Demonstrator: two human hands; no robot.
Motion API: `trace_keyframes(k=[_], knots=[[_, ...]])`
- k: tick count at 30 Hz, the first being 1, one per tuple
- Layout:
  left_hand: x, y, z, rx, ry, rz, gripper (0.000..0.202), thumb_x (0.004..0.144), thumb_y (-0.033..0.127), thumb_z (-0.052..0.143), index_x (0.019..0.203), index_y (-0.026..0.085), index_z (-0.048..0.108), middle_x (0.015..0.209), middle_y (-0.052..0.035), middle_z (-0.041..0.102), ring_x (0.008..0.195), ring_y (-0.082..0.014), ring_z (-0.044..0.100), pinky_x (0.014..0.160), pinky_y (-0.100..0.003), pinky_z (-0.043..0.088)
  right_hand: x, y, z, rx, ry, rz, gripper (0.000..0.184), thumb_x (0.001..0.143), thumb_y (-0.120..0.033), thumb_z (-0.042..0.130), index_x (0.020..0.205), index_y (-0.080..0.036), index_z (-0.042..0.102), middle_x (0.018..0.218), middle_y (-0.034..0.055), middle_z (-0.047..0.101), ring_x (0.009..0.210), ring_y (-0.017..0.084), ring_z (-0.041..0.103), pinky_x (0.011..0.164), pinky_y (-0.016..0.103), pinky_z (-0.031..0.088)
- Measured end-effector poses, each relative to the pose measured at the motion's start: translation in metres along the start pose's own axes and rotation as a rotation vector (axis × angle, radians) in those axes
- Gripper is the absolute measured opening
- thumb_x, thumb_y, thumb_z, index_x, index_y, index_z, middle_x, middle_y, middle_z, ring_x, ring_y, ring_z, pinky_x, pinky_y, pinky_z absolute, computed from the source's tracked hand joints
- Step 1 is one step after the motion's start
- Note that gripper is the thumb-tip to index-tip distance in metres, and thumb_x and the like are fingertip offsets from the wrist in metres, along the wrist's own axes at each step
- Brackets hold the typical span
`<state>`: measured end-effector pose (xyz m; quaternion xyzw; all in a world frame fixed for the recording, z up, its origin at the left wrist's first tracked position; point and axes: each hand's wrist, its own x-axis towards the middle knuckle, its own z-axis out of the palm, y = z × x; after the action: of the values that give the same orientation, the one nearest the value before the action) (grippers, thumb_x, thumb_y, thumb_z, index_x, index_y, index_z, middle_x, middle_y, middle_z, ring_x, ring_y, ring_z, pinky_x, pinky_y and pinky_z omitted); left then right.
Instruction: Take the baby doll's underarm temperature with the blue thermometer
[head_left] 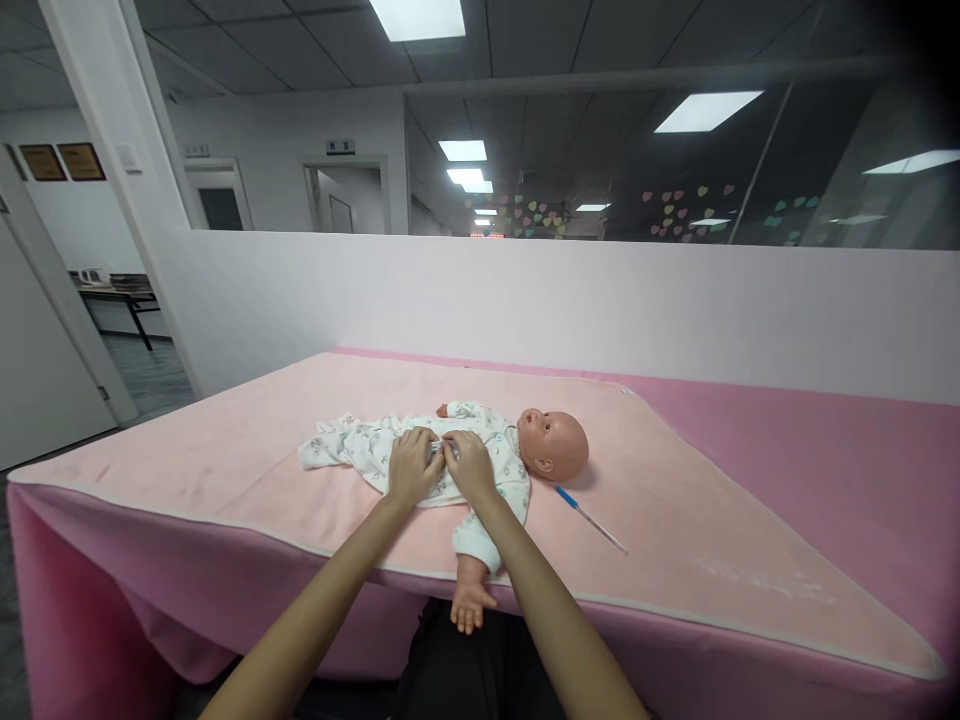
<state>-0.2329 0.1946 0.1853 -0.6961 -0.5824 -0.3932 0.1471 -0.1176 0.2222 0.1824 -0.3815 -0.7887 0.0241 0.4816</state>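
Currently, doll (507,440) lies on its back on mat (675,520), near front edge of desk (810,440). It is directly under both hands, and its long axis goes approx. L to R, across the forearms (345,580), w/ head (566,445) to R and legs (334,448) to L. Thus R hand (471,466) is nearer to head, L hand (412,467) nearer to legs. Both are close together at doll's middle, fingers bent, tips almost meeting; they seem to pinch front of suit (367,455), tho exact fold betw. tips is too small to tell. R forearm passes over near sleeve (476,540); doll's near arm (470,595) reaches past desk edge, betw. forearms. Stick (590,519) w/ blue handle lies near head, apart from hands.
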Motion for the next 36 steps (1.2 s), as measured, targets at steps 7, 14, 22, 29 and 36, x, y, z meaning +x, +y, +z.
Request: trace_keyframes(k=[7, 14, 22, 29, 36], knots=[[-0.0001, -0.0014, 0.0013, -0.031, 0.007, -0.009, 0.01, 0.072, 0.016, 0.04, 0.079, 0.019, 0.047, 0.084, -0.0015, 0.053, 0.079, -0.0163, 0.045, 0.073, -0.031, 0.03, 0.0003, 0.0005, 0.0008, -0.002, -0.003, -0.01, 0.015, 0.079, -0.016, 0.041, 0.083, -0.018, 0.056, 0.082, 0.0023, 0.06, 0.082, 0.014, 0.05, 0.076, 0.026, 0.037], [0.0004, -0.0016, 0.0011, -0.009, 0.005, 0.015, 0.014, 0.075, 0.016, 0.034, 0.08, 0.019, 0.046, 0.083, -0.0032, 0.053, 0.079, -0.0173, 0.045, 0.072, -0.031, 0.031, 0.0, -0.0009, -0.002, 0.011, 0.002, -0.002, 0.016, 0.081, -0.018, 0.04, 0.083, -0.019, 0.056, 0.081, 0.0024, 0.06, 0.081, 0.014, 0.05, 0.076, 0.026, 0.037], [-0.0005, -0.0023, 0.0016, -0.072, 0.015, 0.022, 0.014, 0.075, 0.014, 0.035, 0.081, 0.019, 0.046, 0.084, -0.0025, 0.053, 0.081, -0.0168, 0.045, 0.073, -0.031, 0.03, 0.0005, -0.0002, 0.0004, 0.01, -0.004, 0.007, 0.016, 0.08, -0.017, 0.041, 0.083, -0.018, 0.056, 0.08, 0.0029, 0.06, 0.081, 0.015, 0.051, 0.076, 0.027, 0.038], [-0.0011, -0.0035, 0.0026, -0.112, 0.021, 0.014, 0.017, 0.072, 0.012, 0.034, 0.081, 0.02, 0.047, 0.084, -0.0025, 0.055, 0.082, -0.0175, 0.046, 0.073, -0.031, 0.031, -0.0003, -0.0004, 0.0006, 0.022, 0.001, 0.004, 0.016, 0.079, -0.016, 0.041, 0.081, -0.019, 0.056, 0.079, 0.0021, 0.06, 0.079, 0.014, 0.05, 0.074, 0.026, 0.038], [-0.0008, -0.0048, 0.004, -0.124, 0.025, -0.001, 0.019, 0.071, 0.011, 0.033, 0.079, 0.02, 0.048, 0.081, -0.0022, 0.055, 0.081, -0.0176, 0.046, 0.074, -0.032, 0.031, -0.0005, 0.0005, -0.0002, 0.019, -0.007, 0.007, 0.016, 0.079, -0.015, 0.041, 0.08, -0.019, 0.056, 0.077, 0.0017, 0.06, 0.078, 0.014, 0.05, 0.073, 0.025, 0.037]])
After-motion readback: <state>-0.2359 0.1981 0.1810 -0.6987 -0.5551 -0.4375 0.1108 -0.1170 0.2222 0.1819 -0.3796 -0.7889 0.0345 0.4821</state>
